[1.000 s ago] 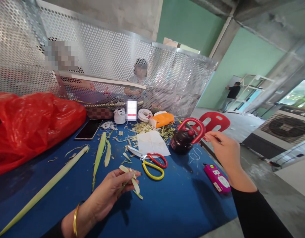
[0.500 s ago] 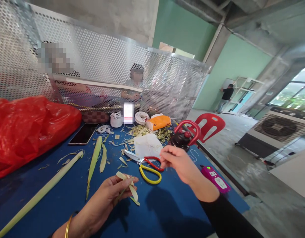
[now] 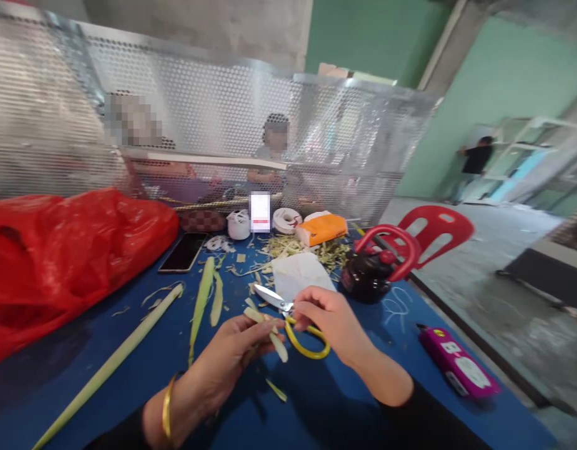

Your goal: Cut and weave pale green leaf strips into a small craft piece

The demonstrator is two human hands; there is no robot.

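My left hand (image 3: 239, 344), with a gold bangle at the wrist, is closed on pale leaf strips (image 3: 279, 347) crossed between thumb and fingers. Just to its right, my right hand (image 3: 323, 315) is pinched; whatever its fingertips hold, if anything, is too small to make out. Scissors (image 3: 311, 350) lie on the blue table under my right hand, blades pointing up-left, one yellow handle loop showing and the red one mostly hidden. A small green leaf scrap (image 3: 276, 390) rests below my hands. Long green leaves (image 3: 204, 294) and a pale stalk (image 3: 114, 362) lie to the left.
A red plastic bag (image 3: 82, 250) and a phone (image 3: 182, 253) are at left. Further back are white string (image 3: 238, 225), a ribbon roll (image 3: 287, 220), an orange tissue pack (image 3: 322, 229) and leaf scraps. A dark kettle (image 3: 366, 275) and purple pack (image 3: 459, 362) stand right. People are beyond the mesh.
My right hand has come closer to my left hand, now covering the red scissor handle. The view has turned somewhat, shifting the scene. My left hand still grips the leaf strips.
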